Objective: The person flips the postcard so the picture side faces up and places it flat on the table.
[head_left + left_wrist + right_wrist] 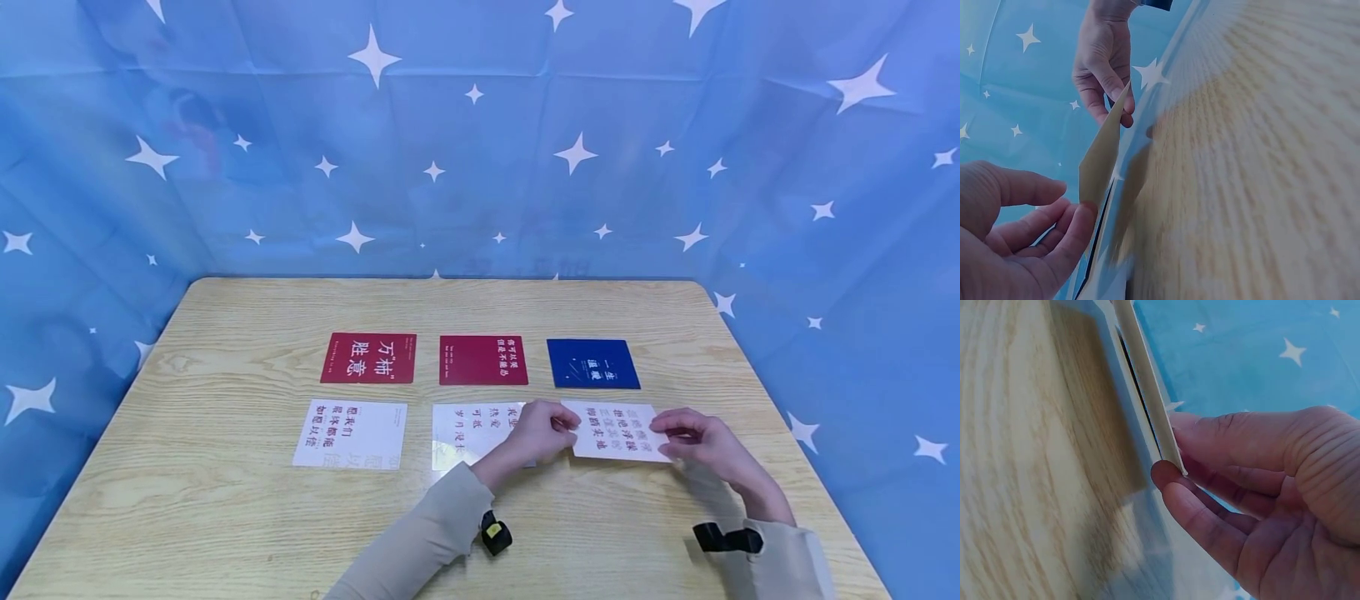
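Note:
A white card [617,431] printed with columns of characters is held just over the table, its shadow showing below in the right wrist view. My right hand [701,442] pinches its right edge, with the thumb [1229,440] on top and fingertips [1165,475] underneath. At the opposite edge is my left hand [542,432]. One of its fingertips [1088,212] touches the card's corner from below, while its thumb [1041,187] stands a small gap off. The left hand and forearm cover part of the middle white card [457,429], which lies flat.
Behind lies a row of cards: a red one [368,358], a darker red one [483,360] and a blue one [593,363]. Another white card [350,433] lies front left. Blue star-patterned cloth [480,167] borders the wooden table [187,500].

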Action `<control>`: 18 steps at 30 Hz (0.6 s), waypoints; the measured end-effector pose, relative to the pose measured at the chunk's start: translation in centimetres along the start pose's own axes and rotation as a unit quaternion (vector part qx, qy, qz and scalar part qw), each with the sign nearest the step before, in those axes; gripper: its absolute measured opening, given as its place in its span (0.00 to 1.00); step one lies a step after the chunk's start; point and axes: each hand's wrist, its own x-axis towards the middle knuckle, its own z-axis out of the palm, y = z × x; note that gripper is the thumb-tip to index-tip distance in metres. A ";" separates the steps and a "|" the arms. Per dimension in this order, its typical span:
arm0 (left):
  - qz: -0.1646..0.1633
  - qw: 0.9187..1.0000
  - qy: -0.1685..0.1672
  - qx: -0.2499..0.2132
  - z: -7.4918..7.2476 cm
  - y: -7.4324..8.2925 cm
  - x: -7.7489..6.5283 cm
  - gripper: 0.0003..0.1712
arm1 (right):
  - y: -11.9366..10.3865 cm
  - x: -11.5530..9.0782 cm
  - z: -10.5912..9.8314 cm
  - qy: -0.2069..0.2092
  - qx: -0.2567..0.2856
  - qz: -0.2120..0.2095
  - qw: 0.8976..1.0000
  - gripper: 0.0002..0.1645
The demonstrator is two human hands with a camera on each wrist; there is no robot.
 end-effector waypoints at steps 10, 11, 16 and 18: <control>-0.025 0.999 -0.005 0.032 0.3 -0.1 0.0 0.08 | -0.5 0.5 0.5 -0.003 -0.041 0.039 0.998 0.15; -0.032 0.999 -0.006 0.035 0.3 -0.1 0.0 0.08 | -0.5 0.6 0.5 -0.005 -0.043 0.042 0.998 0.15; -0.056 0.997 -0.009 0.054 0.4 0.1 0.2 0.08 | -0.7 1.0 0.6 -0.017 -0.045 0.078 0.996 0.14; -0.066 0.996 -0.013 0.059 0.4 0.2 0.3 0.08 | -0.7 1.1 0.7 -0.022 -0.043 0.093 0.994 0.15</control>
